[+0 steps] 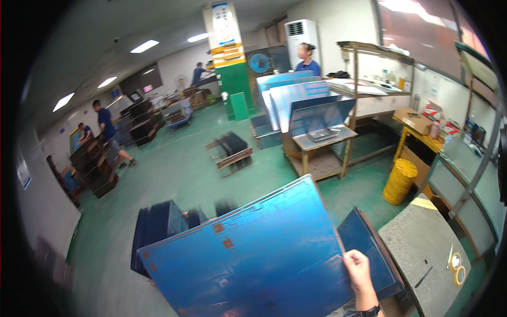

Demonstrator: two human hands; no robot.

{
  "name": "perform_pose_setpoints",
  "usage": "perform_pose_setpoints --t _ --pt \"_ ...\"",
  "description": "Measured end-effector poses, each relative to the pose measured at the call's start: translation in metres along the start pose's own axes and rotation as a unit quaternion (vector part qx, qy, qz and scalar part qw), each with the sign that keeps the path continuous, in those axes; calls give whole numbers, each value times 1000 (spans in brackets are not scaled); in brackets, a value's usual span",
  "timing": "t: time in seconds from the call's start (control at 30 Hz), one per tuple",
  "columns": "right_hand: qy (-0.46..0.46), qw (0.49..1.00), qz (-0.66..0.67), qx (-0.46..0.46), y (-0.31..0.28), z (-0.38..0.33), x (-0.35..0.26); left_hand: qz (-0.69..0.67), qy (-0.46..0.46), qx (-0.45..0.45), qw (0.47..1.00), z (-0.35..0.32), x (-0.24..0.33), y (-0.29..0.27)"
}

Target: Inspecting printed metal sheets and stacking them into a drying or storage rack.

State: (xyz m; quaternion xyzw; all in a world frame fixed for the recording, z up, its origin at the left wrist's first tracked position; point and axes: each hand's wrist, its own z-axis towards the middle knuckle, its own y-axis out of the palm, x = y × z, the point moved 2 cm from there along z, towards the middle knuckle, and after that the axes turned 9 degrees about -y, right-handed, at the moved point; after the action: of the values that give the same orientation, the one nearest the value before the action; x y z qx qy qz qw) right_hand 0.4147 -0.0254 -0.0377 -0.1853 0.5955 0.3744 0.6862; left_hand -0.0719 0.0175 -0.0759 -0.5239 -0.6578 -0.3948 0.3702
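Note:
A large, flat blue panel [248, 253] with a thin brownish rim and a few brown patches fills the lower middle, tilted in front of me. Its right edge is gripped by my right hand [359, 268], fingers closed around the rim and a dark band on the wrist. My left hand is out of view. Behind the panel's right side leans another dark blue panel [368, 248], and beyond its left side stand several dark panels [157, 227], partly covered and blurred.
On my right, a grey worktable [417, 232] bears tape rolls [459, 275] and a pen [423, 277]. Past it stands a yellow bin [400, 181]. Ahead are a small wheeled-looking stand [317, 143] with blue panels, a low rack [231, 151] on the floor, a green pillar [234, 84] and co-workers [308, 64].

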Motion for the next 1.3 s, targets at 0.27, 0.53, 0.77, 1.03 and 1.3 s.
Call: perform_pose_setpoints --t 0.27,0.53,0.77,1.03,1.3 --pt "3 996 79 -50 48 -9 18 359 215 296 859 -4 80 -23" --pt "-9 991 -48 -121 104 -44 -2 405 506 241 722 -59 211 77" --pt "-86 974 -1 -208 118 -51 -23 410 557 195 695 -48 224 112" --pt "25 977 20 -213 102 -41 5 508 527 192 654 -6 234 101" --pt "223 927 165 -253 98 14 63 513 506 182 668 78 229 129"
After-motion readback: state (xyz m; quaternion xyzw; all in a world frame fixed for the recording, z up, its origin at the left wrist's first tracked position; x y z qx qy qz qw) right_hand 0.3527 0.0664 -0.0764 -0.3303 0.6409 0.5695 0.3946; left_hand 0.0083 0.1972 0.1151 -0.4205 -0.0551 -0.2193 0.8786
